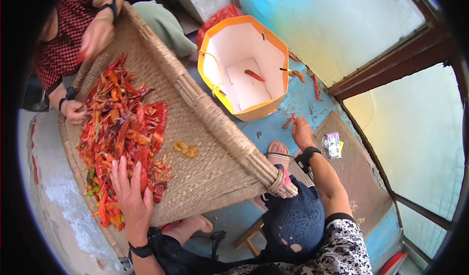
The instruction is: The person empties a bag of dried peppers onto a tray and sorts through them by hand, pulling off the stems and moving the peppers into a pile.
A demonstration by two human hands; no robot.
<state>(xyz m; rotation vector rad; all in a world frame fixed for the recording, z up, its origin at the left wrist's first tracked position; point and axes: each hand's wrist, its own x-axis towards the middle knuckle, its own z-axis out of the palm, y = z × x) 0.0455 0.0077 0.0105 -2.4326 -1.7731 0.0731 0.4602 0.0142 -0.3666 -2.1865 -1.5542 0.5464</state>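
Note:
Dried red chili peppers (pixel 117 123) lie heaped on a woven tray (pixel 215 177) with a thick bound rim. My left hand (pixel 131 189) rests on the near edge of the heap, fingers spread, gripping nothing. Out past the tray's right side, my right hand (pixel 302 132) is closed above the floor. A small orange-red chili pepper (pixel 288 121) shows at its fingertips, apparently pinched by the end. A twisted yellowish pepper (pixel 185 149) sits alone on the weave. Some green pieces (pixel 91 179) are mixed into the heap's left side.
Across the tray, another person's blurred hand (pixel 97 38) holds something red; their other hand (pixel 73 110) touches the heap. An open yellow-rimmed box (pixel 242 65) contains one chili. Loose peppers (pixel 316 88) and a small packet (pixel 332 145) lie on the floor by glazed panels (pixel 415 113).

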